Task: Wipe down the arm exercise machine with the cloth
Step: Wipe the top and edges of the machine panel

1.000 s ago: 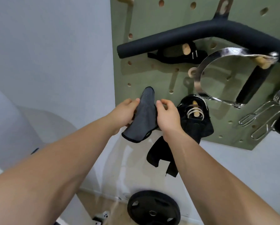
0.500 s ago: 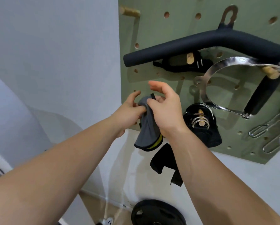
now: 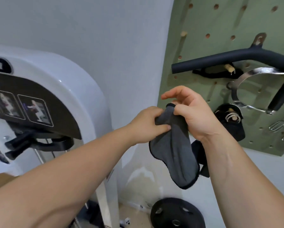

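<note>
**Cloth in hand, machine waiting:** A person is standing in a gym corner, holding a dark grey cloth (image 3: 174, 153) up in both hands in front of a pale wall. The left hand (image 3: 148, 124) is gripping the cloth near its top, with the fingers (image 3: 155, 113) curled in and the thumb pressing the fabric against them. The right hand (image 3: 194, 116) is pinching the bunched upper edge between the thumb and lower fingers. Its forefinger is lifting free above the cloth and touching nothing. The rest of the cloth is hanging loose below the hands, with its black-trimmed hem dangling clear of everything.

The arm exercise machine (image 3: 82, 89) is standing to the person's left. Its white curved housing and dark instruction panel (image 3: 39, 102) are sitting well apart from the cloth, and a black handle (image 3: 39, 143) is jutting out from beneath the panel. To the right, a green pegboard (image 3: 203, 38) is carrying a black padded bar (image 3: 220, 59), a chrome stirrup handle (image 3: 246, 74) and a black strap (image 3: 230, 129) on wooden pegs. A black weight plate (image 3: 175, 214) is showing at floor level below.

Judging from the scene, the wiping is not yet under way. The cloth is in hand and apparently being gathered or folded into a usable pad, but it is touching no part of the machine. The whole wipe-down of housing, panel and handles appears to be left to do, beginning with carrying the cloth across to the left.
</note>
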